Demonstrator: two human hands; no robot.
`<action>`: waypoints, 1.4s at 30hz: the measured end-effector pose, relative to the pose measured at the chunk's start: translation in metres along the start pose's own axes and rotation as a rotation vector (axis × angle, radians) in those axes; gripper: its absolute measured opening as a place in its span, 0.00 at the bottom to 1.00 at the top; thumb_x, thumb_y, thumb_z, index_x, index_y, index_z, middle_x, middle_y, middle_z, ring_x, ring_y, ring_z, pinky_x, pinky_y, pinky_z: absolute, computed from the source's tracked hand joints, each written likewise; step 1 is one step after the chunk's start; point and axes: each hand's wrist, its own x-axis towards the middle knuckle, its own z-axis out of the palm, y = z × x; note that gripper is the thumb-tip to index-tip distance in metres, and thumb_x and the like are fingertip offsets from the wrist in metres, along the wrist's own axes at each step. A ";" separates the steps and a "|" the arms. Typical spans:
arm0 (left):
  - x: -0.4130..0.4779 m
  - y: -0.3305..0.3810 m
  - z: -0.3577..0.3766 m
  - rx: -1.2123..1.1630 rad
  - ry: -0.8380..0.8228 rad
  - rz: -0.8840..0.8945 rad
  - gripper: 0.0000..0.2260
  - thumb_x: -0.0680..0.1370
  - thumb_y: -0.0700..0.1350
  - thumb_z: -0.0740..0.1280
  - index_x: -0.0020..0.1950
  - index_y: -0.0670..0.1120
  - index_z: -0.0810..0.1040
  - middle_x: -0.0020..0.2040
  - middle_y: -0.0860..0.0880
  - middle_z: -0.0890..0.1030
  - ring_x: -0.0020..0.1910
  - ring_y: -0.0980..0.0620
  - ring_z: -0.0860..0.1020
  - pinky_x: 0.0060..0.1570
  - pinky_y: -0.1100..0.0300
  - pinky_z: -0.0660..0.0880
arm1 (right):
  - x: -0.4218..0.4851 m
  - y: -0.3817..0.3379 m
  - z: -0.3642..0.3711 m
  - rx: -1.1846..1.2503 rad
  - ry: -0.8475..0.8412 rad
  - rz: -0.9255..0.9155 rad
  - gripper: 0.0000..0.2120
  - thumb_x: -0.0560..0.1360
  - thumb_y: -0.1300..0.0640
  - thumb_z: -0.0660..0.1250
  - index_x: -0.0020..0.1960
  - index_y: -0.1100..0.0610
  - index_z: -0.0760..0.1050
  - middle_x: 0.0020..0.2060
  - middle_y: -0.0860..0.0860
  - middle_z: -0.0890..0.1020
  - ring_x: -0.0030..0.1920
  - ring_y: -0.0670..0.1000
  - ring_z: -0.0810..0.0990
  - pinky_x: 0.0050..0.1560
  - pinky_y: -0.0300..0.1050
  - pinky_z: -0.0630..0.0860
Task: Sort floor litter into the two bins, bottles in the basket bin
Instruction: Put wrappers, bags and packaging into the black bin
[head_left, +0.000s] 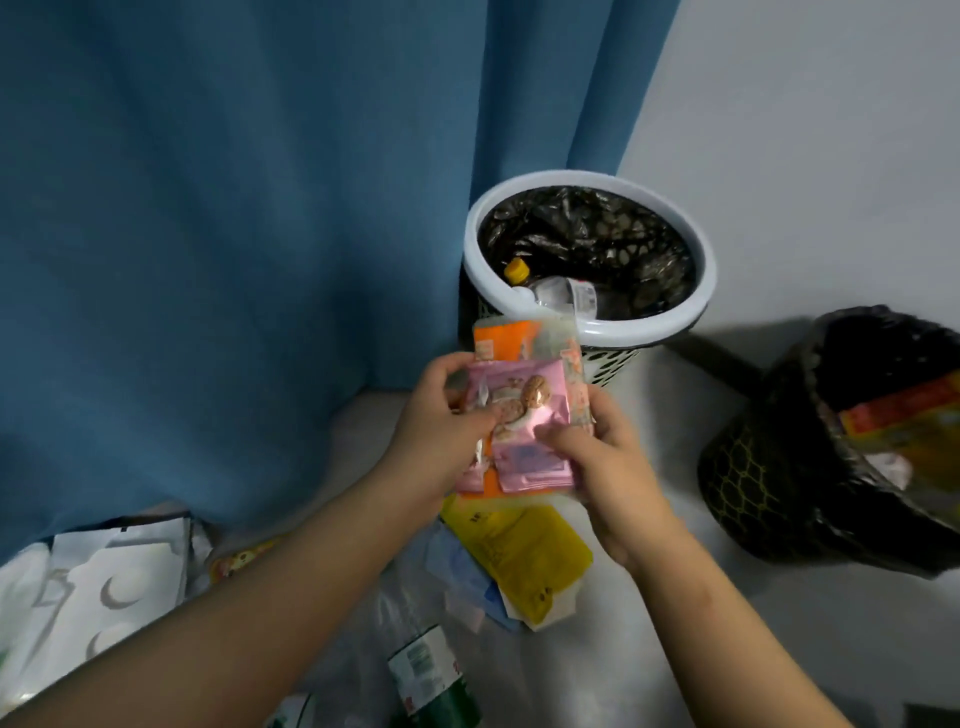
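Both hands hold a stack of snack wrappers in front of me: a pink wrapper (524, 415) lies on top of an orange packet (504, 340). My left hand (441, 421) grips the stack's left edge, thumb on the pink wrapper. From the right, my right hand (608, 457) grips the same stack, thumb across its front. Behind stands the white-rimmed basket bin (592, 332), lined in black, with a yellow-capped clear bottle (550, 288) inside. To the right is a black bin (769, 488) holding wrappers.
Litter lies on the floor below my hands: a yellow packet (524, 561), a bluish wrapper (462, 571), a green bottle with a white label (431, 675), white packaging (98, 587) at the left. A blue curtain (234, 234) hangs behind; a pale wall is at the right.
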 end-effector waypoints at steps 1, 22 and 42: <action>0.000 0.010 0.010 0.012 -0.035 0.027 0.18 0.74 0.32 0.66 0.54 0.54 0.71 0.53 0.45 0.78 0.52 0.45 0.79 0.50 0.52 0.77 | -0.004 -0.009 -0.008 0.026 0.024 -0.012 0.14 0.73 0.71 0.61 0.51 0.54 0.74 0.41 0.51 0.83 0.38 0.49 0.83 0.39 0.44 0.80; -0.007 0.036 0.236 0.180 -0.471 -0.090 0.22 0.76 0.43 0.66 0.68 0.48 0.65 0.50 0.48 0.77 0.39 0.55 0.74 0.32 0.65 0.69 | -0.047 -0.068 -0.204 0.228 0.830 -0.125 0.23 0.73 0.68 0.61 0.67 0.58 0.66 0.57 0.60 0.78 0.48 0.59 0.82 0.27 0.44 0.78; 0.026 -0.015 0.294 0.134 -0.387 -0.425 0.17 0.81 0.40 0.53 0.69 0.46 0.63 0.64 0.44 0.74 0.59 0.45 0.76 0.48 0.55 0.71 | -0.023 -0.039 -0.248 -0.555 0.979 0.090 0.20 0.74 0.54 0.62 0.66 0.54 0.69 0.56 0.53 0.77 0.56 0.56 0.75 0.58 0.52 0.72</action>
